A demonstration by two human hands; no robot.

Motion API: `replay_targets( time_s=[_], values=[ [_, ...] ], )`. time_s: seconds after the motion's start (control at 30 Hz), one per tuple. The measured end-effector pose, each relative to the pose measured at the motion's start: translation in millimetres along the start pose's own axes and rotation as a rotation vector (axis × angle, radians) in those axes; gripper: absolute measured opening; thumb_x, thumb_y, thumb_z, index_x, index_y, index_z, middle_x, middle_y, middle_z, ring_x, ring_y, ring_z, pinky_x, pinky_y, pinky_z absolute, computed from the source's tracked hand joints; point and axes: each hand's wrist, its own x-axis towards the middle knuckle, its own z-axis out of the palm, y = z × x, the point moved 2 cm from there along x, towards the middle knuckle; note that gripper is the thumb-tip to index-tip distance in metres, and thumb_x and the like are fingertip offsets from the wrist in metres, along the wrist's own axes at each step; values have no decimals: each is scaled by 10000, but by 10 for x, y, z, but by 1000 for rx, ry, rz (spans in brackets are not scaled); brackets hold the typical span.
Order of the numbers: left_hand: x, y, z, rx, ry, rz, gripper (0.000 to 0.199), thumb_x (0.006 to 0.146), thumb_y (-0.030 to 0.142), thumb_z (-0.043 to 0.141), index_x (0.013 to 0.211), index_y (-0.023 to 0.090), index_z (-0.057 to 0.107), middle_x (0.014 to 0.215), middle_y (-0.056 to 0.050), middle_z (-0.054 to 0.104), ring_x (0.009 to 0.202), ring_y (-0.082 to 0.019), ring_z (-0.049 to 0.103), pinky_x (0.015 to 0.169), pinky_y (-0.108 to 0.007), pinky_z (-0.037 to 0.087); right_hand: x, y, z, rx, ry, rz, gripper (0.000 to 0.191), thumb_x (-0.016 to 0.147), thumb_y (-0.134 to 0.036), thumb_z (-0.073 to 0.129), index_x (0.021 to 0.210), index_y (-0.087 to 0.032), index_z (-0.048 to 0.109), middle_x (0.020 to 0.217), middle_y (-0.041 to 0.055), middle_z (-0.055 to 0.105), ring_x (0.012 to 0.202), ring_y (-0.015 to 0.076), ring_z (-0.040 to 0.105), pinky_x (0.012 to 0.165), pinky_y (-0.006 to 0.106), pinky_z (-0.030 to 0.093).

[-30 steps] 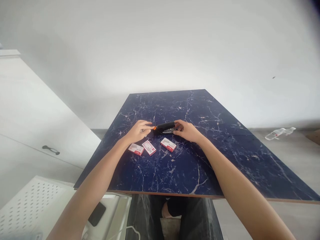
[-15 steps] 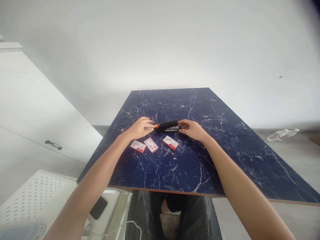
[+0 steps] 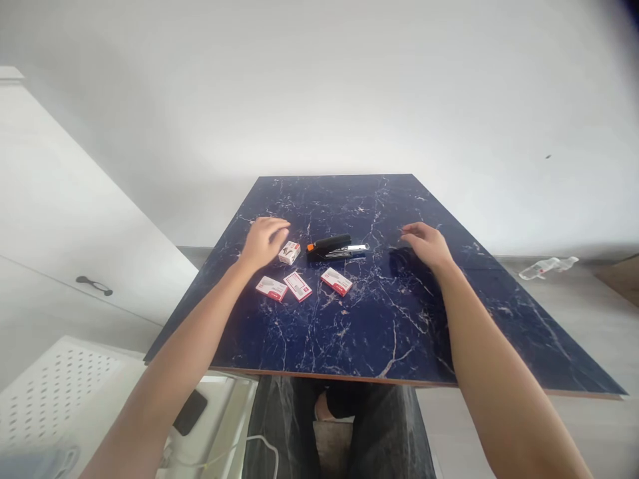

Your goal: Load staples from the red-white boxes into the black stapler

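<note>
A black stapler [image 3: 329, 247] with an orange tip lies on the blue marbled table [image 3: 349, 339], its silver magazine slid out to the right. Left of it sits a small white box [image 3: 289, 252] with a dark picture. My left hand [image 3: 264, 243] is beside that box, fingers apart, holding nothing. Well right of the stapler, my right hand [image 3: 426, 243] hovers over the table with its fingers apart and nothing in it. Nearer me lie three flat red-and-white boxes: one at the left [image 3: 271, 289], one in the middle [image 3: 298, 287] and one at the right [image 3: 337, 281].
A white cabinet [image 3: 64, 199] with a dark handle stands at the left. Below the table's left front are a perforated white surface [image 3: 54, 392], a dark phone-like object [image 3: 190, 412] and a white cable. A clear plastic bottle [image 3: 548, 267] lies beyond the table's right edge.
Both hands have let go of the stapler and moved apart, the left one to the left, the right one to the right. The small white box beside my left hand now shows.
</note>
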Motion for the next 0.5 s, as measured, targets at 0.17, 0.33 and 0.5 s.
replay_targets(
  time_s=[0.17,0.33,0.5],
  values=[
    [26,-116,-308,-213,-104,-251,327,934,430,550,915,192,773,872,-61,750,781,-204,664,742,-329,516,40,124,23,-117,101,36,248,788,-298,598,947,-210,766,900,77,770,876,258,697,891,406,522],
    [-96,291,-324,-237,-890,-111,468,723,507,788,1149,314,763,916,-14,749,691,-189,660,596,-271,450,-17,-74,205,-181,-52,-123,232,818,-286,595,967,-230,764,928,50,778,884,241,703,896,384,520],
    [-170,564,-212,-109,-884,21,490,629,398,844,1107,331,758,1097,-39,706,991,-275,674,750,-299,489,-41,-151,255,-210,-111,-187,251,848,-276,597,1023,-228,770,964,45,788,906,241,710,895,370,520]
  ],
)
